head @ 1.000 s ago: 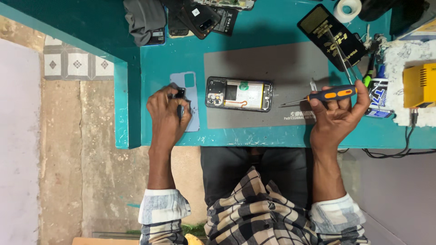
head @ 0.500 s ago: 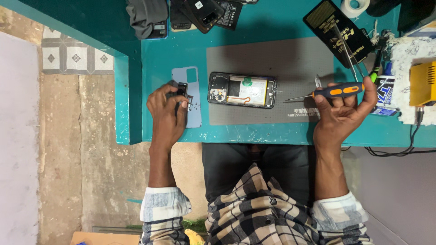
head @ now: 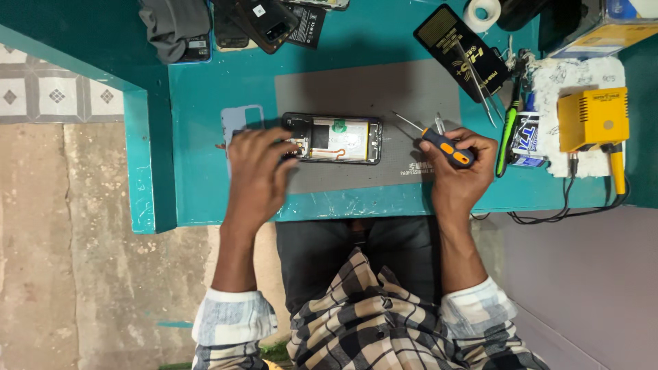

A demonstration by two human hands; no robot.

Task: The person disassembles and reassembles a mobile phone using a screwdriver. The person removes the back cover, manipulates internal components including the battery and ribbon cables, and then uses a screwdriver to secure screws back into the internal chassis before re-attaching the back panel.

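The left hand lay open, fingertips steadying the opened smartphone on the grey mat; at its three o'clock, the right hand gripped an orange-handled screwdriver, tip aimed phoneward.

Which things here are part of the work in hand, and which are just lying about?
In use: opened phone, screwdriver in right hand, left hand at phone's end, grey mat.
Lying about: back cover, tape roll, yellow box, phone pile.
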